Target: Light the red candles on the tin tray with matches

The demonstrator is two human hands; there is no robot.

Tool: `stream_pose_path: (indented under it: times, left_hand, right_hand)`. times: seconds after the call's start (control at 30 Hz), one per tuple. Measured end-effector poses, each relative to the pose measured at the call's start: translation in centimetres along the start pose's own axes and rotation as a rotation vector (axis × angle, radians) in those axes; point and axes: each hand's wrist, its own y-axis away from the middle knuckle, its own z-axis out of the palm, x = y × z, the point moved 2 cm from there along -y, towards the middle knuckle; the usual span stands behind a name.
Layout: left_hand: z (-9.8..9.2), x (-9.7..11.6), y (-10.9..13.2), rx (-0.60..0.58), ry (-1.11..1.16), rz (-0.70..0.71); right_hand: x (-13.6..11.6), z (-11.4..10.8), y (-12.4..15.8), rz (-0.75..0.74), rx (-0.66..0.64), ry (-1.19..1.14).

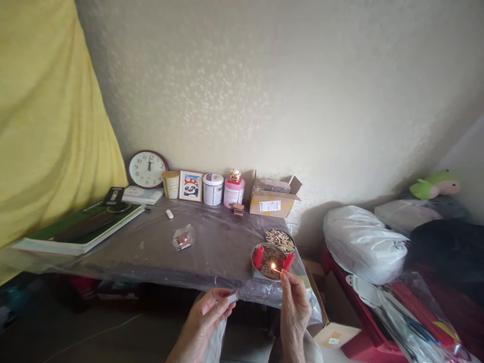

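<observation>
My right hand (295, 297) pinches a burning match (277, 270), its flame over a round tin filled with brown grains (266, 259). Two red candles stand in that tin: a left candle (259, 257) and a right candle (288, 261), which leans outward near my fingertips. I see no flame on either candle. My left hand (214, 308) is closed around a small matchbox (233, 296) in front of the table edge. Behind the tin sits a round dish of loose matchsticks (280, 240).
A plastic-covered table (212, 242) carries a bagged packet (183, 237), a large green book (86, 227), a clock (147, 169), a picture frame (191, 186), canisters (213, 189) and an open cardboard box (274, 199). Right of the table lie a white bag (363, 242) and another carton (336, 312).
</observation>
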Motion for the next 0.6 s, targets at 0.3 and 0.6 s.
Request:
stream_pose_path:
  times: [0.3,0.6]
  left_hand:
    - [-0.5,-0.3,-0.2,-0.02,0.039,-0.016]
    - [-1.2,-0.7,-1.1,-0.008,0.017,-0.028]
  right_hand:
    - [-0.9,1.8,-1.4,0.105,0.11,0.069]
    - [-0.1,2.9,-2.5,0.218,0.1,0.0]
